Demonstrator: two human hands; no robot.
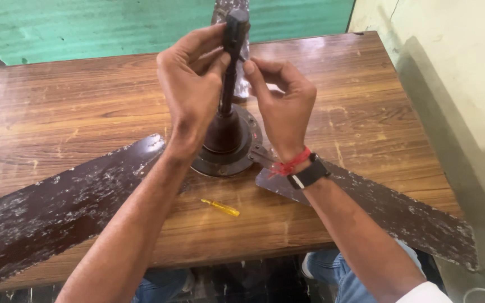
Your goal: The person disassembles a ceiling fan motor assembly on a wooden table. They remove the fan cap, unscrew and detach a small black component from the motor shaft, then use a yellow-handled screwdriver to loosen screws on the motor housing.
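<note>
Left hand (189,84) grip clenched around fan downrod (230,67), right hand (284,104) pinching it (upright).

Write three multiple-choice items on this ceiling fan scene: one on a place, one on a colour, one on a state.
1. Where does the small screwdriver lie?
A. on the table, near the fan hub
B. on a blade
C. on the floor

2. What colour is its handle?
A. red
B. yellow
C. black

3. How does the fan's rod stand?
A. flat on the table
B. detached, beside the hub
C. upright from the hub, both hands on it

Key: 1 A, it rests on bare wood just before the hub. 2 B, the handle is plainly yellow. 3 C, the left hand and right hand grip it near the top.
</note>
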